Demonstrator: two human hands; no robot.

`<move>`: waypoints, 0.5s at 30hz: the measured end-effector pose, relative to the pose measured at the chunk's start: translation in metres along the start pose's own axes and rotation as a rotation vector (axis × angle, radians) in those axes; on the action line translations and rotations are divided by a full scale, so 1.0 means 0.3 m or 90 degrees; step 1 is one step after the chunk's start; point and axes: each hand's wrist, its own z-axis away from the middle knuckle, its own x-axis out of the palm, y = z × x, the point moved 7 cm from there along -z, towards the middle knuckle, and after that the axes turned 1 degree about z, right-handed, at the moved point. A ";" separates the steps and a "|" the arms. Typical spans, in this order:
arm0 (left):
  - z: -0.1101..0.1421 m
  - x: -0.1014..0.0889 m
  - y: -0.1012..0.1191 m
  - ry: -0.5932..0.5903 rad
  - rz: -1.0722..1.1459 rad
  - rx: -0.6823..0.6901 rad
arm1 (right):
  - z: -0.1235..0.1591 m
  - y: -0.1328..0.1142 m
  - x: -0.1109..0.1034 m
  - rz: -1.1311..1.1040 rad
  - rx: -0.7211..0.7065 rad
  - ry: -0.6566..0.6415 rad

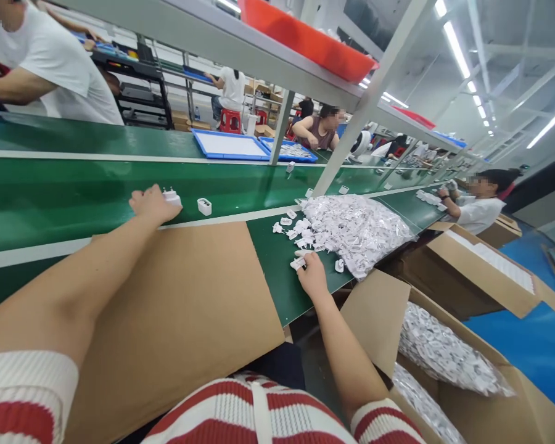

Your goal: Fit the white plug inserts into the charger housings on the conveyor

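My left hand (152,203) reaches over the green conveyor belt, its fingers closed on a white plug adapter (172,197) with two pins pointing up. Beside it on the belt lies a white plug housing (204,206) whose open end shows. On the right, my right hand (313,274) pinches a small white plastic part (298,263) just above the green bench. Loose white plug parts (304,231) are scattered beyond that hand. They spill from a clear plastic bag (361,228) full of similar pieces. A flat cardboard sheet (180,308) lies in front of me, under my left forearm.
An open cardboard box (379,314) with bagged white parts stands low at the right. A slanted metal post (346,148) rises by the bag, supporting an overhead shelf with a red tray (305,40). Blue trays (231,146) sit across the belt. Several co-workers sit along the line.
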 end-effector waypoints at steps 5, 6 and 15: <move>-0.045 0.112 -0.012 -0.055 -0.163 0.116 | 0.053 -0.045 0.041 -0.253 0.114 -0.040; -0.053 0.149 -0.011 -0.106 -0.178 0.148 | 0.069 -0.069 0.058 -0.357 0.150 -0.072; -0.039 0.183 0.069 -0.139 -0.134 0.124 | 0.184 -0.231 0.105 -0.650 0.255 -0.265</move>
